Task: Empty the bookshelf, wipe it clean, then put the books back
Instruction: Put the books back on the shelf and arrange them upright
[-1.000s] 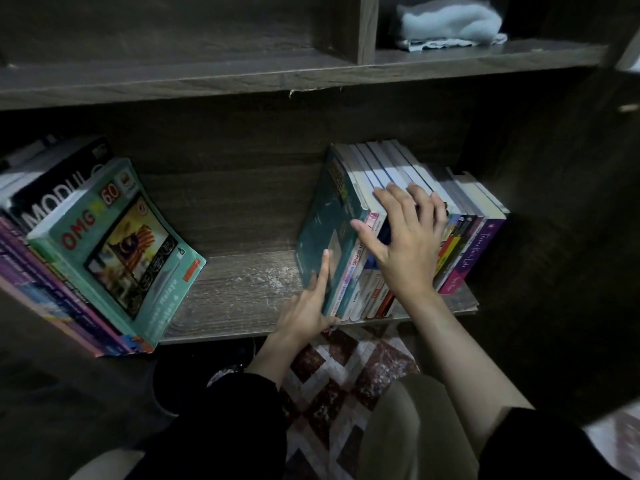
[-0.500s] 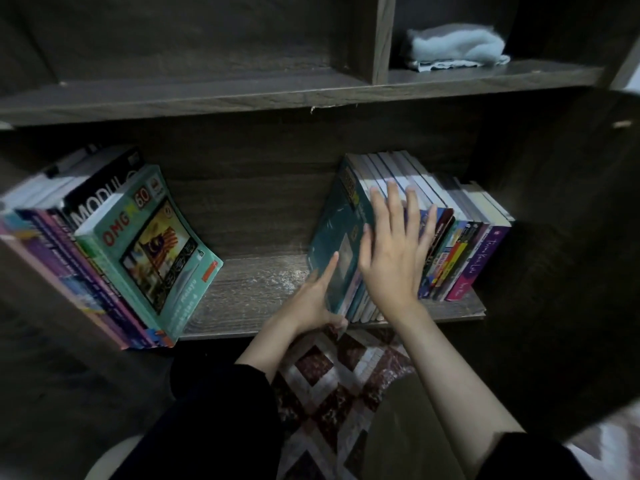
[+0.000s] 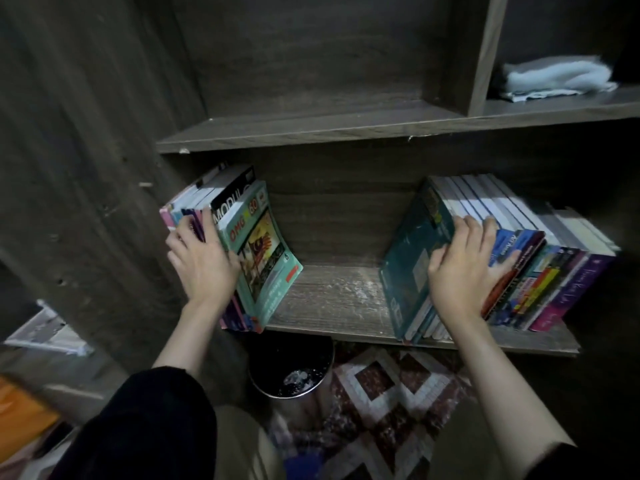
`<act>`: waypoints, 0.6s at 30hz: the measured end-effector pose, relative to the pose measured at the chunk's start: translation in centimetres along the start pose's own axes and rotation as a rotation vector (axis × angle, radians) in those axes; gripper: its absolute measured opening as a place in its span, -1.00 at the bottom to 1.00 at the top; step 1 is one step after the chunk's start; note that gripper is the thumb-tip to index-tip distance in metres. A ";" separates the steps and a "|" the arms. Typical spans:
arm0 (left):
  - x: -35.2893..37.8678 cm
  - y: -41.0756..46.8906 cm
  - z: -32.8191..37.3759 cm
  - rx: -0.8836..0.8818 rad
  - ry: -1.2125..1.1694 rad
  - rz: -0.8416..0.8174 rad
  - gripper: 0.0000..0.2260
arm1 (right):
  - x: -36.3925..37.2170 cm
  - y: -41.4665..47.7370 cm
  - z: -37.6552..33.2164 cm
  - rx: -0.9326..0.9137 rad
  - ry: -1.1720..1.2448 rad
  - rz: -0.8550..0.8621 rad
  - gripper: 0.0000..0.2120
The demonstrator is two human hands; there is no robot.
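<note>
Head view, single frame.

- Lower shelf (image 3: 332,299): two groups of books well apart, with a bare, dusty board between them.
- Left stack (image 3: 207,202): leans against the cabinet's side wall; teal workbook (image 3: 259,251) is outermost, its cover facing the gap.
- Left hand (image 3: 201,265): laid flat on the spines of the left stack, fingers fairly straight, thumb beside the teal workbook – pressing, not closed round anything.
- Right row (image 3: 540,271): stands tilted, dark green book (image 3: 412,258) at its left end.
- Right hand (image 3: 464,268): fingers hooked over the top edges of the books just beside the dark green book, thumb spread on a blue spine – grasping them.
- Folded cloth (image 3: 554,77): upper shelf, right compartment.
- Round bin (image 3: 291,372): on the floor below the shelf.
</note>
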State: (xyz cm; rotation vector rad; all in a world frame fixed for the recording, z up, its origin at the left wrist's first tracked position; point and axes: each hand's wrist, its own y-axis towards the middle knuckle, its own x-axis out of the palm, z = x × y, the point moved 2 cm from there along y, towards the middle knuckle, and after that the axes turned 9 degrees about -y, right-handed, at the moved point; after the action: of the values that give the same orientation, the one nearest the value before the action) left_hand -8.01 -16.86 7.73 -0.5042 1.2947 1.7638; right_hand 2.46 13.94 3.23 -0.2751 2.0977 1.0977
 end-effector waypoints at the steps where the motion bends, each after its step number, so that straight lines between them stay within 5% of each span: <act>1: 0.0 0.2 -0.3 0.002 -0.010 0.001 -0.22 | 0.0 0.0 0.0 0.003 0.009 -0.001 -0.56; 11: -0.2 1.0 0.7 0.032 -0.033 0.057 -0.41 | 0.0 0.0 0.4 -0.006 0.031 -0.007 -0.57; 18: 2.1 2.1 2.2 -0.031 -0.325 -0.270 -0.22 | 0.2 0.0 0.5 -0.023 0.009 0.016 -0.56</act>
State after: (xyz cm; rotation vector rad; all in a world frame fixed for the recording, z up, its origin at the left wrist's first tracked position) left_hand -10.50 -14.17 8.18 -0.3708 0.9275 1.5647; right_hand 2.60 14.36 2.93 -0.2744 2.0997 1.1323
